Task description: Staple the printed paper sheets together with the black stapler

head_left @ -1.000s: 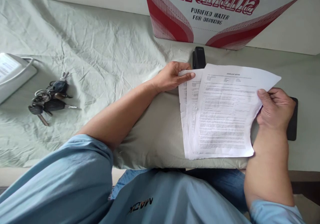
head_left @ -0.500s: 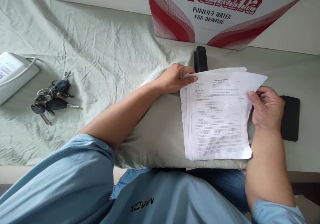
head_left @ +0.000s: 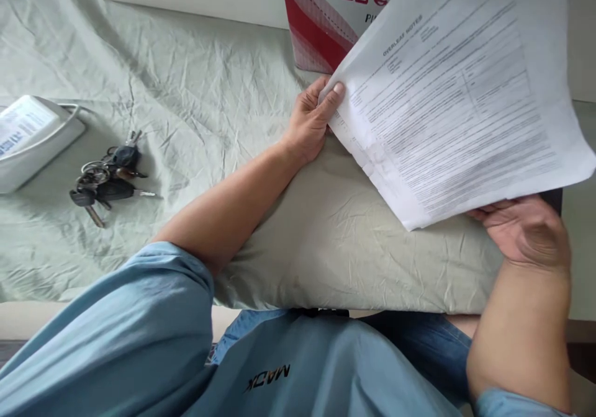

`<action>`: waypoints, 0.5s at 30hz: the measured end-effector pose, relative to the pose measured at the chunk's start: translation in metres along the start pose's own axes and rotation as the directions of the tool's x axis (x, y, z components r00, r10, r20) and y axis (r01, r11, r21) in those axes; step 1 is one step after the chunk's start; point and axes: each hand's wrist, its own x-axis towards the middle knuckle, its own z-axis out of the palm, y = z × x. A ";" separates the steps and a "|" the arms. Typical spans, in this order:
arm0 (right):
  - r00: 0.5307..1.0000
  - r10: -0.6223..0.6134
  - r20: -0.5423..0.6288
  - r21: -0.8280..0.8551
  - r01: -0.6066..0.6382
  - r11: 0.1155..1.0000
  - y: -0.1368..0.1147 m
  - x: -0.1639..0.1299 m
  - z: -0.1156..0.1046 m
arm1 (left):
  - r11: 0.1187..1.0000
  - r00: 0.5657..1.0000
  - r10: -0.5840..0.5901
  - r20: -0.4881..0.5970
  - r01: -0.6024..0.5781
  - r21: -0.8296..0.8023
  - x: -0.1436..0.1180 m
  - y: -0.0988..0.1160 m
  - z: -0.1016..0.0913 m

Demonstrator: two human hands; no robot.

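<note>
Head view: printed sheets (head_left: 456, 94) lifted and tilted up off a pale green pillow (head_left: 335, 243), filling the upper right and hiding most of a red-and-white cardboard box (head_left: 311, 26) behind. Left hand (head_left: 310, 119) pinching the sheets' left corner, thumb (head_left: 334, 97) pressed on the top page, other fingers tucked behind. Right hand (head_left: 528, 231) under the lower right edge of the sheets, palm up, fingers hidden behind the paper; supporting them from below, grip itself not clear. Several pages in the stack, edges fanned slightly at the left corner. Pillow lying across the lap on a crumpled green bedsheet (head_left: 162, 82). Bunch of keys (head_left: 105, 178) well apart to the left on the bedsheet, near a white plastic case (head_left: 35, 141) at the far left edge. Blue sleeves (head_left: 116, 336) along the bottom.
</note>
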 end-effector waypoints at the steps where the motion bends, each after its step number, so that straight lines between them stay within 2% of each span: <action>1: 0.999 -0.023 -0.042 -0.008 0.023 1.000 0.005 0.002 0.009 | 1.000 1.000 0.005 0.003 -0.005 -0.005 -0.001 0.000 0.000; 2: 0.989 -0.100 -0.108 -0.030 0.098 0.995 0.009 0.005 0.018 | 1.000 1.000 0.012 0.016 -0.012 -0.002 -0.002 0.003 -0.001; 4: 0.906 -0.347 -0.242 -0.088 0.336 0.938 0.012 0.016 0.026 | 0.999 0.996 0.027 0.083 -0.029 0.021 -0.006 0.011 -0.003; 6: 0.796 -0.532 -0.289 -0.109 0.524 0.845 0.005 0.030 0.019 | 0.999 0.986 0.036 0.163 -0.042 0.032 -0.009 0.023 -0.007; 8: 0.727 -0.593 -0.346 -0.104 0.598 0.795 -0.008 0.041 0.000 | 1.000 0.971 0.028 0.237 -0.030 0.003 -0.011 0.036 -0.013; 11: 0.739 -0.575 -0.350 -0.102 0.580 0.808 -0.022 0.043 -0.019 | 0.999 0.947 -0.006 0.323 0.020 -0.040 -0.010 0.048 -0.020; 13: 0.779 -0.564 -0.274 -0.114 0.556 0.823 -0.023 0.036 -0.015 | 0.997 0.928 -0.009 0.372 0.038 -0.070 -0.009 0.049 -0.022; 15: 0.824 -0.547 -0.147 -0.130 0.532 0.837 -0.018 0.029 -0.002 | 0.995 0.902 0.006 0.431 0.036 -0.089 -0.007 0.045 -0.021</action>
